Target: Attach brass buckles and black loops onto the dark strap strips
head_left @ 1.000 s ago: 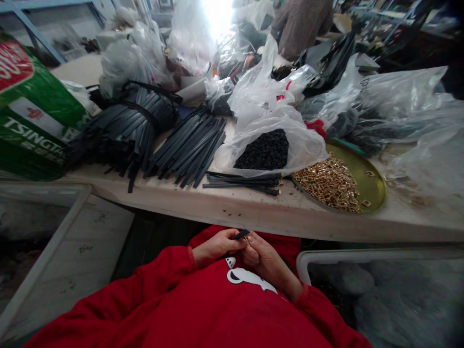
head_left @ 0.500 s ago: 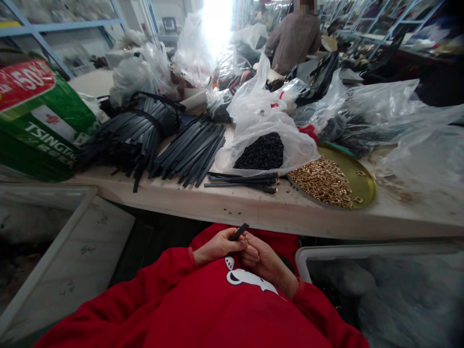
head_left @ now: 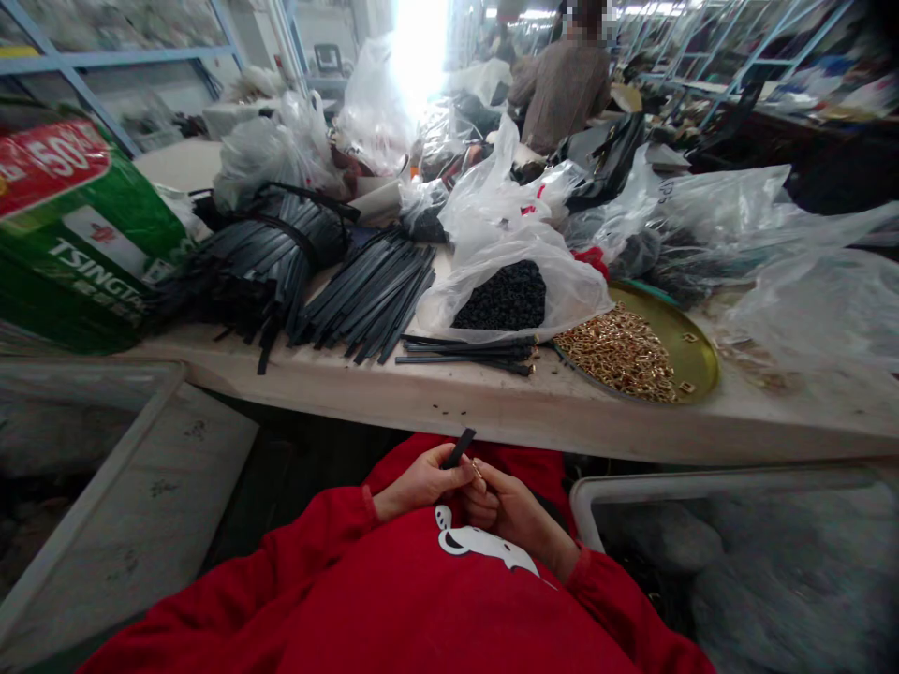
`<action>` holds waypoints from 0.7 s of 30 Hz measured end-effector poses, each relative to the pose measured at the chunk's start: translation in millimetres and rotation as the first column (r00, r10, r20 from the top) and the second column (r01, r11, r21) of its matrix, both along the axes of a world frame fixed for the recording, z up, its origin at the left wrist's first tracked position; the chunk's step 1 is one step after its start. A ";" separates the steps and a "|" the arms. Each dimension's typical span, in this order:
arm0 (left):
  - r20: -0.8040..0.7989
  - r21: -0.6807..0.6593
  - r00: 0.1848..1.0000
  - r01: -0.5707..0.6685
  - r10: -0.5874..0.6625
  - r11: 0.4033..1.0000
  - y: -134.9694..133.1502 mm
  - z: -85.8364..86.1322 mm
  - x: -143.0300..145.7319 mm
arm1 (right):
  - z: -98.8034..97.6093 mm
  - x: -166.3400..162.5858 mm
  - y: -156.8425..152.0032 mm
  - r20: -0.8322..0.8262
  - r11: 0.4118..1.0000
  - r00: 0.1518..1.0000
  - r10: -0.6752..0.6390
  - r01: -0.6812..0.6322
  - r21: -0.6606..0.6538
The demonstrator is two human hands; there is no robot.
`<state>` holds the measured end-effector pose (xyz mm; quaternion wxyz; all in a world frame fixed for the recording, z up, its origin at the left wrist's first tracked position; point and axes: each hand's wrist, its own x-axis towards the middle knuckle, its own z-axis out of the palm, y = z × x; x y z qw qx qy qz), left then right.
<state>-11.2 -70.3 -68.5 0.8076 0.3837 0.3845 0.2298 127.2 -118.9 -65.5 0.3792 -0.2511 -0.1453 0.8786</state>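
Both my hands are close to my chest, below the table edge. My left hand (head_left: 420, 482) pinches a short black strap (head_left: 459, 446) whose end sticks up toward the table. My right hand (head_left: 507, 505) is closed beside it, holding a small gold buckle (head_left: 477, 468) against the strap. On the table (head_left: 492, 412) just ahead lie a few loose black straps (head_left: 470, 352), a brass tray (head_left: 692, 351) heaped with gold buckles (head_left: 618, 351), and an open plastic bag of small black parts (head_left: 506, 295).
Bundles of black straps (head_left: 365, 295) and a tied bundle (head_left: 259, 253) fill the table's left. A green carton (head_left: 70, 234) stands far left. Clear plastic bags (head_left: 773, 243) crowd the right. Another person (head_left: 566, 84) sits across. Pale bins flank my lap (head_left: 702, 487).
The strap's free end has tipped upward in my left hand, and the camera has lifted to show more of the room. My hands stay together at my chest.
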 end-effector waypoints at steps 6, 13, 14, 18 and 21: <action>-0.032 -0.073 0.999 -0.007 0.005 0.997 10.5 -2.1 -1.3 | -13.3 -2.8 3.4 0.336 0.965 0.926 -0.175 0.093 0.246; -0.099 -0.055 0.990 0.093 -0.098 0.994 27.1 0.9 -6.6 | -22.6 6.5 23.7 0.431 0.979 0.886 -0.171 0.105 0.173; -0.106 -0.051 0.987 0.116 -0.121 0.992 30.2 1.0 -7.7 | -23.2 7.2 26.7 0.423 0.984 0.893 -0.151 0.095 0.151; -0.178 -0.041 0.964 0.192 -0.196 0.981 41.5 0.5 -12.5 | -26.5 7.0 38.3 0.502 0.992 0.862 -0.075 0.013 0.126; -0.333 -0.021 0.917 0.225 -0.219 0.974 46.7 -0.4 -14.1 | -30.4 4.7 46.0 0.729 0.952 0.671 -0.137 -0.116 0.285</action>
